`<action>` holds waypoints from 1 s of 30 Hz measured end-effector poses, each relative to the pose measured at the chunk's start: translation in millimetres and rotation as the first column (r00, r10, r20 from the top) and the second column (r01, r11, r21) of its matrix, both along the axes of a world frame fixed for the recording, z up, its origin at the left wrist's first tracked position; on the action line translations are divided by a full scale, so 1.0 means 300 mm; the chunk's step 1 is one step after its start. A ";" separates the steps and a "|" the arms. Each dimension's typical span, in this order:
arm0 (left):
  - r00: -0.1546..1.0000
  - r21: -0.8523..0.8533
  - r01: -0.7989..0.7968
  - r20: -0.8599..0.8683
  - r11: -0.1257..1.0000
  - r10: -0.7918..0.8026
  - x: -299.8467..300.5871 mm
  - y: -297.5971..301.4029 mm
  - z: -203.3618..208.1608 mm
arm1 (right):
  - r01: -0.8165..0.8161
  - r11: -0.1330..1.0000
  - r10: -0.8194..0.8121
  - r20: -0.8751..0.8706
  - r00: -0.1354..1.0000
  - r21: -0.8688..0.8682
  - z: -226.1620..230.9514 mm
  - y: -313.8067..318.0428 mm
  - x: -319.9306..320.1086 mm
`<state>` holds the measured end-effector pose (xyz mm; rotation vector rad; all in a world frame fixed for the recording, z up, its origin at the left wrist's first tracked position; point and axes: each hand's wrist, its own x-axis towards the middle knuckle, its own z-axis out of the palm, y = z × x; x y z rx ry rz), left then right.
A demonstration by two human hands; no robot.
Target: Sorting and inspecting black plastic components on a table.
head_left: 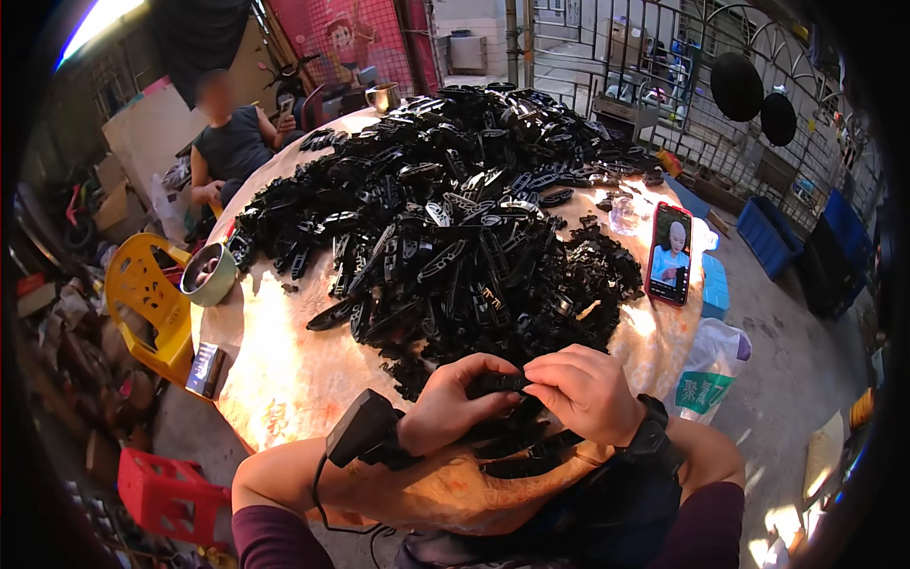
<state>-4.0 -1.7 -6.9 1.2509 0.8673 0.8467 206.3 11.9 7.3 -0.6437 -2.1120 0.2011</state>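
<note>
Just in front of my body, at the near edge of the table, both hands meet around a small black plastic part (pixel 498 383). My left hand (pixel 453 403) is closed on its left end, thumb below and fingers above. At the other end my right hand (pixel 590 391) pinches with thumb and fingertips, which partly hide the part. Beyond my hands rises a large heap of black plastic parts (pixel 445 204), many long and slotted. Smaller black pieces (pixel 592 275) are piled at its right side. Several long black parts (pixel 531 453) lie on the cloth beneath my wrists.
The round table has a pale cover (pixel 275 379). A phone (pixel 670 254) stands at right, a bowl (pixel 209 273) and a small box (pixel 206 370) at left, a metal mug (pixel 383 97) at the back. A person (pixel 232 142) sits far left, near a yellow chair (pixel 152 303). A red stool (pixel 171 498) stands lower left.
</note>
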 end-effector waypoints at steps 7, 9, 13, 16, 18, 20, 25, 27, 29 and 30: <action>0.962 -0.066 -0.004 0.273 0.998 0.022 -0.032 0.006 -0.018 | -0.093 0.899 -0.019 -0.251 0.968 -0.427 0.020 -0.037 -0.039; 0.932 -0.121 0.000 0.359 0.993 0.044 -0.017 0.004 -0.012 | -0.101 0.901 -0.010 -0.254 0.967 -0.421 0.025 -0.027 -0.040; 0.922 -0.235 0.064 0.385 0.970 0.032 -0.023 0.008 0.005 | -0.080 0.987 0.059 -0.148 0.987 -0.142 0.033 0.006 -0.025; 0.934 -0.231 0.148 0.352 0.962 -0.059 -0.041 0.013 -0.004 | -0.094 0.992 0.097 -0.036 0.995 0.089 0.031 0.003 -0.018; 0.974 -0.257 0.108 0.223 0.960 -0.049 -0.035 0.005 0.023 | -0.135 0.983 0.126 0.079 0.989 0.127 0.040 -0.015 -0.022; 0.988 -0.248 0.086 0.149 0.965 -0.049 -0.034 0.004 0.033 | -0.133 0.978 0.114 0.123 0.986 0.161 0.029 -0.024 -0.022; 0.985 -0.291 0.085 -0.116 0.953 -0.124 -0.046 0.010 0.067 | -0.090 0.967 0.027 0.256 0.966 0.238 0.031 -0.022 -0.010; 0.990 -0.294 0.074 -0.093 0.953 -0.106 -0.041 0.004 0.076 | -0.083 0.965 0.012 0.276 0.961 0.247 0.028 -0.025 -0.005; 0.993 -0.297 0.066 -0.070 0.953 -0.090 -0.036 0.002 0.084 | -0.073 0.964 -0.006 0.296 0.955 0.257 0.031 -0.027 0.005; 0.993 -0.276 0.099 -0.041 0.956 -0.115 -0.035 0.000 0.090 | -0.064 0.962 -0.025 0.317 0.948 0.267 0.041 -0.031 0.012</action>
